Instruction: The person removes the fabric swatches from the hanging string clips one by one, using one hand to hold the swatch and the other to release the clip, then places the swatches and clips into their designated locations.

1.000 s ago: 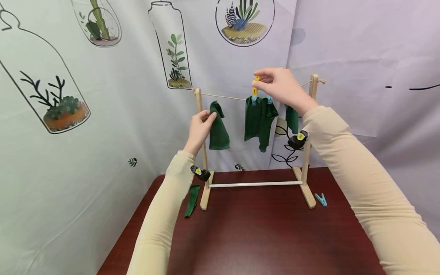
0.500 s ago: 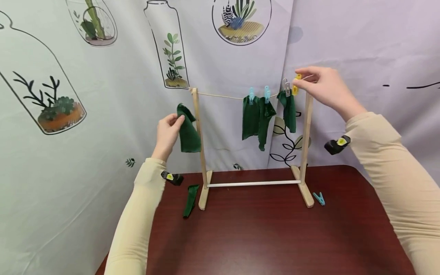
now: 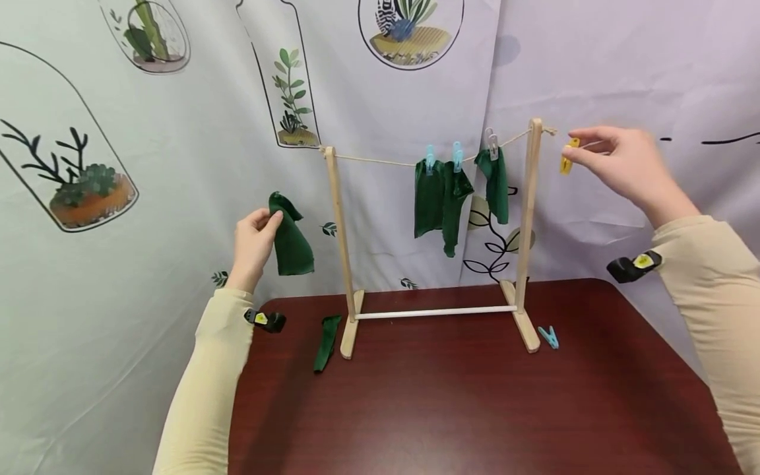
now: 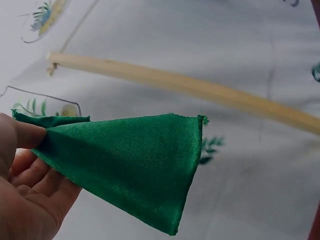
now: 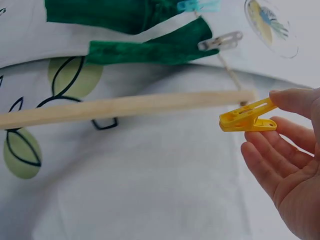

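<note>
My left hand [image 3: 254,244] pinches a green cloth piece [image 4: 130,165] between thumb and fingers, left of the rack's left post; its top edge folds over and the rest hangs down. Beyond the right post, my right hand [image 3: 629,161] pinches a yellow clothespin [image 5: 245,119] by its handle ends. Between the posts, a string [image 3: 374,159] bears a wider green cloth [image 3: 436,201] under two light blue clothespins [image 3: 458,157], and a narrower green cloth [image 3: 497,185] under a clear clothespin [image 3: 493,146].
The wooden rack [image 3: 526,218] stands on a dark red table [image 3: 427,409], with a white bar [image 3: 433,313] low between its feet. A green strip [image 3: 327,344] lies by the left foot. A light blue clothespin [image 3: 549,336] lies beside the right foot. A printed curtain [image 3: 380,99] hangs behind.
My left hand has moved left past the left post with the green cloth. My right hand has moved right, from above the hanging cloths to beyond the right post, carrying the yellow clothespin.
</note>
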A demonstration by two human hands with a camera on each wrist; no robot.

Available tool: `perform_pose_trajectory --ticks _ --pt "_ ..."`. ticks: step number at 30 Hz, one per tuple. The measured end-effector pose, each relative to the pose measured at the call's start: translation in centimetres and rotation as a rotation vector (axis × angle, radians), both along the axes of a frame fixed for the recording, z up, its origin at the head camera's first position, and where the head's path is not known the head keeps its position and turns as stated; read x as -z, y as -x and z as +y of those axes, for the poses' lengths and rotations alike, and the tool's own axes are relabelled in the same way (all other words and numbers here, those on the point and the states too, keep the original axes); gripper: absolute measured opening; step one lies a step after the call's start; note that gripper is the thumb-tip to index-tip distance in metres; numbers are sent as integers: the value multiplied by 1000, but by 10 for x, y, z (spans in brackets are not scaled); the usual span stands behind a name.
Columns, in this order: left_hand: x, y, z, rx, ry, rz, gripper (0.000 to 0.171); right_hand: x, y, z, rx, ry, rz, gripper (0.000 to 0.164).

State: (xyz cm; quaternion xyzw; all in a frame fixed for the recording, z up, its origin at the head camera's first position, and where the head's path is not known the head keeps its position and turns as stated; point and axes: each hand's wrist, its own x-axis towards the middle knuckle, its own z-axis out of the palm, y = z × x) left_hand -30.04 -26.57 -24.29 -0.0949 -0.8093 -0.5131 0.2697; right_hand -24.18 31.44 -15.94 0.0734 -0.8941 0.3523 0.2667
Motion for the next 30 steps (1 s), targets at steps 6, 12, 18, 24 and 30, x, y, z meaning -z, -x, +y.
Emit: perform_pose_trajectory --ticks 6,12,18,24,30 --pt "23 1 -16 -39 109 -31 47 26 2 14 36 -22 -43 59" --pt "49 1 -32 -74 187 -73 48 57 3 25 50 -31 -91 64" --pt "74 -1 -47 -98 205 -124 48 89 0 34 42 -24 -129 64" --pt "95 -5 -54 -117 204 -189 49 116 -5 43 50 -35 -165 63" --pt "116 -7 -59 -136 237 -224 46 142 -12 50 66 -68 -207 62"
